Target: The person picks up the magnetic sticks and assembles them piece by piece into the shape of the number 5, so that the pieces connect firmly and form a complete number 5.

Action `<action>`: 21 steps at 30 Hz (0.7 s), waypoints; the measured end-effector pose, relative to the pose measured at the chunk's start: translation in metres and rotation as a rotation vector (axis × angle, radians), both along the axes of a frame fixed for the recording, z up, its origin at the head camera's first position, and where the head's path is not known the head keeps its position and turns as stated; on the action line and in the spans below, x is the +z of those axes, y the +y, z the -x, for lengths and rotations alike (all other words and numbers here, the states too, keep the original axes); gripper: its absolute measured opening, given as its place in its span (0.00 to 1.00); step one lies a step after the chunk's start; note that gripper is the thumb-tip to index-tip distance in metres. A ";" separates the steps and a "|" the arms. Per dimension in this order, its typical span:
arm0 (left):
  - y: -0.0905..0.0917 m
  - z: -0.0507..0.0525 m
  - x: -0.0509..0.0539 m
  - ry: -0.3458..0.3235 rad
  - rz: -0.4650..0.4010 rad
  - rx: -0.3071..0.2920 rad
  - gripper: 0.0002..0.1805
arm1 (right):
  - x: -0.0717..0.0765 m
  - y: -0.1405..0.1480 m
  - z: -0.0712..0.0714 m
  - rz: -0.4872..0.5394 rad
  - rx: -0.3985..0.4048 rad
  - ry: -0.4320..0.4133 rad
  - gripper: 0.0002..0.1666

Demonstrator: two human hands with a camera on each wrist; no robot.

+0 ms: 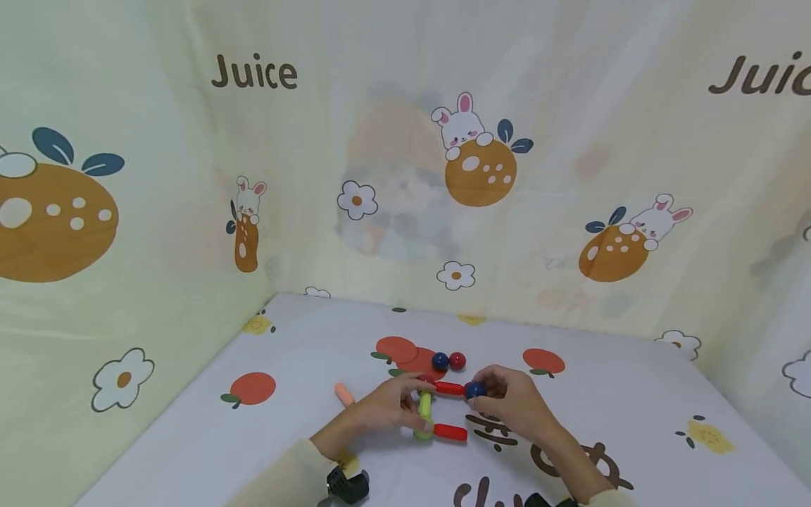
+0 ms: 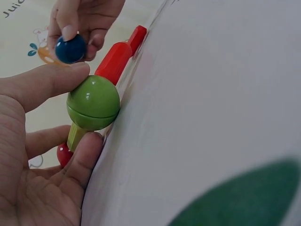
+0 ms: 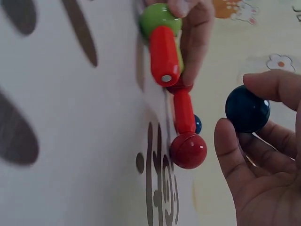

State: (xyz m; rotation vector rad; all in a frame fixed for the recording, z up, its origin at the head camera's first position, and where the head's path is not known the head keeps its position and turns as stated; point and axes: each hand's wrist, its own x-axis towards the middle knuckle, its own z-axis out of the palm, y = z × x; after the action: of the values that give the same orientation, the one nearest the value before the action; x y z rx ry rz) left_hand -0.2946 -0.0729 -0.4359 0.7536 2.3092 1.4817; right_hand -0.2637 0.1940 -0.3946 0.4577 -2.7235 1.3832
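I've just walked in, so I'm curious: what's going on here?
Someone is working on a ball-and-rod toy. The left grip holds it at the green ball. The right grip pinches a blue ball, close to but apart from the red ball ending one red rod. Another red rod has a bare end. Two loose balls lie beyond.
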 end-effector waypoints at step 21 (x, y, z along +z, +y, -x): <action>0.001 0.000 -0.001 -0.014 0.024 0.019 0.33 | -0.007 0.006 -0.007 -0.189 0.237 -0.252 0.17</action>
State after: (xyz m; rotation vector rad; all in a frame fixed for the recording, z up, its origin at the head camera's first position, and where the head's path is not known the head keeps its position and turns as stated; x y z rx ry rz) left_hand -0.2944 -0.0721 -0.4373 0.7146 2.3260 1.4596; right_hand -0.2566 0.2001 -0.4016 0.6812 -3.1096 1.3162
